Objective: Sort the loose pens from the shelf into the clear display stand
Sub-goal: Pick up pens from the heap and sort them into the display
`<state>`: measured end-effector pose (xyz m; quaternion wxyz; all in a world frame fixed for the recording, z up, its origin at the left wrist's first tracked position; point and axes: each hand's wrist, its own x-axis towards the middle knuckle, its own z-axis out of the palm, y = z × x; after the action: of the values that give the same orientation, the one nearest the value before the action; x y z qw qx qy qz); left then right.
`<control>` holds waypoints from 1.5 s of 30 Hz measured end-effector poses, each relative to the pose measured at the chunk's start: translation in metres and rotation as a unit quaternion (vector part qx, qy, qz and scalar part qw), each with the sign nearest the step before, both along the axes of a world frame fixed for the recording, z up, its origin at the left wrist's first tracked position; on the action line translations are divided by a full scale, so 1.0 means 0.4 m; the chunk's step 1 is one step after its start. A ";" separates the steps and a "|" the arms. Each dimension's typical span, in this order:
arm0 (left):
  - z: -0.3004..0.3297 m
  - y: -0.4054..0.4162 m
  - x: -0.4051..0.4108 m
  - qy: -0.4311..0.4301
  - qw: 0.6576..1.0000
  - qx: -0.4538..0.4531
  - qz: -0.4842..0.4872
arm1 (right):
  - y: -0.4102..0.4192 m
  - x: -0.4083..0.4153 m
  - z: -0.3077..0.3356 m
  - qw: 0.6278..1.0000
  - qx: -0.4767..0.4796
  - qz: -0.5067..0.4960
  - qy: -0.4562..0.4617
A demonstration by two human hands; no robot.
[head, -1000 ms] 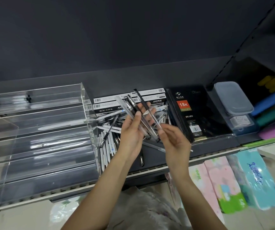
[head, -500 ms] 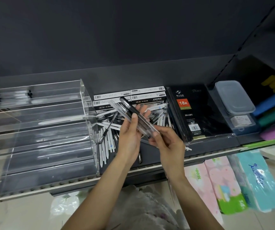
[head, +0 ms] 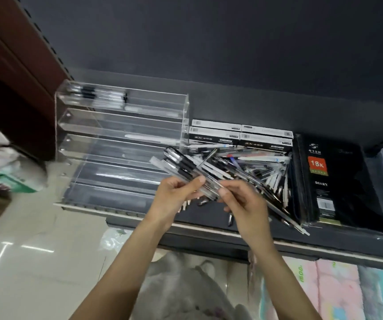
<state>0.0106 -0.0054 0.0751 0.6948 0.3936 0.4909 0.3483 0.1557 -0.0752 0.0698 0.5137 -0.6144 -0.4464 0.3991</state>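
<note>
Both hands, left hand (head: 176, 195) and right hand (head: 243, 202), grip one bundle of clear pens (head: 186, 168) just right of the clear display stand (head: 121, 144).

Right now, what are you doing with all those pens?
A person is sorting pens. Both hands, the left hand and right hand, hold a bunch of pens over the shelf. A big pile lies loose behind them. The clear stand to the left has a few pens in its top row only.
</note>
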 end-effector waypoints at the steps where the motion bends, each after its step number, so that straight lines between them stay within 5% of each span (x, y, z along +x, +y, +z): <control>1: 0.003 0.000 -0.025 -0.001 1.000 -0.002 0.019 | 0.011 -0.019 0.003 1.000 0.003 0.017 -0.012; 15: 0.015 0.186 -0.480 0.008 0.989 -0.003 0.149 | 0.295 -0.369 0.034 0.980 0.116 -0.025 -0.160; 27: 0.026 0.360 -0.664 -0.025 0.995 0.002 0.097 | 0.658 -0.473 0.089 0.889 0.112 -0.062 -0.440; 37: 0.016 0.411 -0.664 -0.084 0.991 -0.017 0.102 | 0.706 -0.493 0.111 0.866 0.029 -0.035 -0.498; 41: 0.017 0.424 -0.659 -0.097 0.990 -0.017 0.103 | 0.714 -0.488 0.117 0.885 0.005 -0.022 -0.466; 45: 0.015 0.441 -0.646 -0.096 0.991 -0.012 0.097 | 0.659 -0.522 0.154 0.916 0.095 0.034 -0.388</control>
<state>-0.2479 0.1712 0.0811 0.7065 0.3005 0.4620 0.4440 -0.0531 0.1885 0.1313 0.3425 -0.6539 -0.6668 0.1024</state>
